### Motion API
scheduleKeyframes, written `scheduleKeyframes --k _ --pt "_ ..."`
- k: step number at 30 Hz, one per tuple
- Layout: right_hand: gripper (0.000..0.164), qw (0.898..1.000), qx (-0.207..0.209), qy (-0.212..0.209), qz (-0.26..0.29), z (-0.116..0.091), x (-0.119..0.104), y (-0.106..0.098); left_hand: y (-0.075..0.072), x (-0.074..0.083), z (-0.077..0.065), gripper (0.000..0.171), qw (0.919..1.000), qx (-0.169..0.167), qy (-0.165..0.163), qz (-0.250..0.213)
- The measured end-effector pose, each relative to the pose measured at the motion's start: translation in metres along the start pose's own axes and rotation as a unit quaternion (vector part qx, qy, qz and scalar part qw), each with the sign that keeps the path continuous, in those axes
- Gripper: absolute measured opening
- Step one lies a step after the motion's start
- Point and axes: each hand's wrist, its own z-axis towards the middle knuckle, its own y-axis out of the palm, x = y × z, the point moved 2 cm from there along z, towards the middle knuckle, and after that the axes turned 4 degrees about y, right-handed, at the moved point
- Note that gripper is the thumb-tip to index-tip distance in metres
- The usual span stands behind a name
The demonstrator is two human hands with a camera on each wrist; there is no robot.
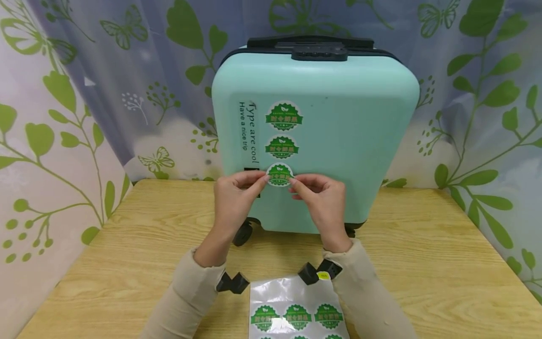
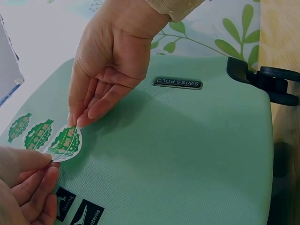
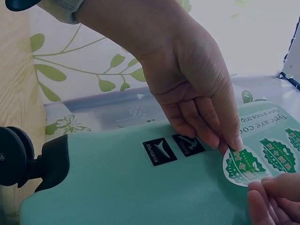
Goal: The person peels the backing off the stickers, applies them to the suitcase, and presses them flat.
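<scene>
A round green-and-white sticker [image 1: 279,175] lies over the front of a mint-green suitcase [image 1: 347,141]. My left hand [image 1: 235,202] pinches its left edge between thumb and index finger. On the opposite edge, my right hand [image 1: 323,202] pinches it the same way. Two matching stickers, an upper one [image 1: 284,116] and a middle one [image 1: 282,147], sit in a column above it on the suitcase. The left wrist view shows the held sticker [image 2: 65,143] close against the shell, with the right hand [image 2: 110,61] reaching in from the top.
A glossy sheet [image 1: 292,289] with several more green stickers lies on the wooden table [image 1: 114,263] between the forearms. Printed lettering [image 1: 249,132] runs down the suitcase's left side. Its wheel [image 1: 243,234] shows at the lower left. A leaf-patterned curtain [image 1: 178,94] hangs behind.
</scene>
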Motion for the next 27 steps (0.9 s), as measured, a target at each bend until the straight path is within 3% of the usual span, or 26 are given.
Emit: scheduleKeyframes --k 27 --pt "0.019 0.999 0.017 -0.031 0.006 -0.0019 0.0012 0.0037 0.0003 -0.0001 -0.0012 0.013 0.9997 0.007 0.022 0.008"
